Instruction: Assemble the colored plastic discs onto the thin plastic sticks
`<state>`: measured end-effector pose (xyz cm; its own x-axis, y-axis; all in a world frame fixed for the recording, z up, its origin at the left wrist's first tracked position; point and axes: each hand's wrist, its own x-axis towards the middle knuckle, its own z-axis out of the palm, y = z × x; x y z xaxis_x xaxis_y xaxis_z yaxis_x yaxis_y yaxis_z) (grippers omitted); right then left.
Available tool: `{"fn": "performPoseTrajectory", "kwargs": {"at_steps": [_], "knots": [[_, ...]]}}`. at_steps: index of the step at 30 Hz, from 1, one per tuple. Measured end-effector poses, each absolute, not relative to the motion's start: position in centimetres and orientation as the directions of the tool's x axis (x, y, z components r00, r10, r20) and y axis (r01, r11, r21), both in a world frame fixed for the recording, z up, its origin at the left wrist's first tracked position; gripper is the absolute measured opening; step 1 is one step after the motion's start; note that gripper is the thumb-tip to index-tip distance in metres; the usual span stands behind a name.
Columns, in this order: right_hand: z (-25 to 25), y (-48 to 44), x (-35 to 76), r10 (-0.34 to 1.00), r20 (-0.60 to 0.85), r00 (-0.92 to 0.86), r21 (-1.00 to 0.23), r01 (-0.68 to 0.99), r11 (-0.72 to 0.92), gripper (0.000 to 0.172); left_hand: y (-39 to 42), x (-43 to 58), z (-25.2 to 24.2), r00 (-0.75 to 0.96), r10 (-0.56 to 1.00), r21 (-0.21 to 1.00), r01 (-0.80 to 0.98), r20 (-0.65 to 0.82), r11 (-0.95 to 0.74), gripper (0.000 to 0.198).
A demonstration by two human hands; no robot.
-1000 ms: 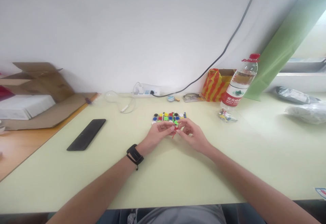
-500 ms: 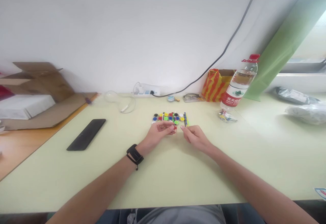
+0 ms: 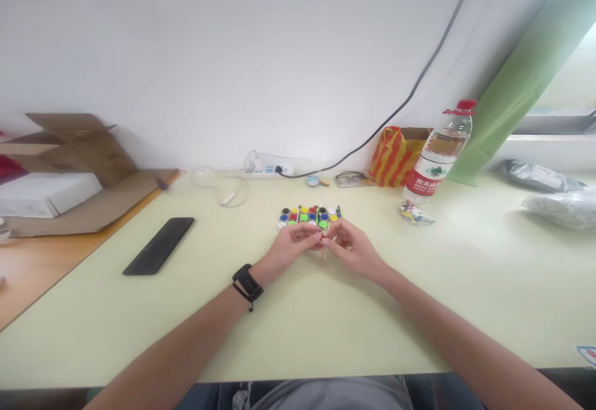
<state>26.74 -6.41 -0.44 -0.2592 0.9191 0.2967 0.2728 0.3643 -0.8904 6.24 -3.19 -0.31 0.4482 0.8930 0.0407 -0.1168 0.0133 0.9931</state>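
Observation:
My left hand (image 3: 298, 240) is closed in a pinch on a small red piece (image 3: 322, 236), most of it hidden by the fingers. Opposite it, my right hand (image 3: 350, 245) pinches a thin red stick (image 3: 323, 253) that stands nearly upright between the two hands. The fingertips of both hands come close together at the red piece; whether stick and piece are joined I cannot tell. Just beyond the fingers, several small round coloured discs (image 3: 304, 217) lie in rows, with a few narrow coloured parts (image 3: 339, 212) among them.
A black flat case (image 3: 159, 246) lies to the left. Along the wall are a power strip (image 3: 270, 166), a round tin (image 3: 313, 181), glasses (image 3: 350, 177) and a striped bag (image 3: 393, 155). A water bottle (image 3: 437, 158) stands at right, a small bag of parts (image 3: 416, 212) before it.
My right hand has moved left to meet my left hand at the red piece. The thin red stick now shows between them. My left hand has stayed nearly in place.

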Motion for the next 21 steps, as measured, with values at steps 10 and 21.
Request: {"fn": "performPoseTrajectory", "kwargs": {"at_steps": [10, 21], "knots": [[-0.8, -6.5, 26.8, 0.876, 0.287, -0.387, -0.822, 0.37, 0.433, 0.038, -3.5, 6.3, 0.2, 0.485, 0.874, 0.999, -0.052, 0.037, -0.013, 0.042], [0.1, -3.0, 33.0, 0.908, 0.41, 0.087, -0.537, 0.828, 0.163, 0.037, -3.3, 6.4, 0.1, 0.362, 0.912, 0.96, 0.124, 0.193, -0.253, 0.034]]}}
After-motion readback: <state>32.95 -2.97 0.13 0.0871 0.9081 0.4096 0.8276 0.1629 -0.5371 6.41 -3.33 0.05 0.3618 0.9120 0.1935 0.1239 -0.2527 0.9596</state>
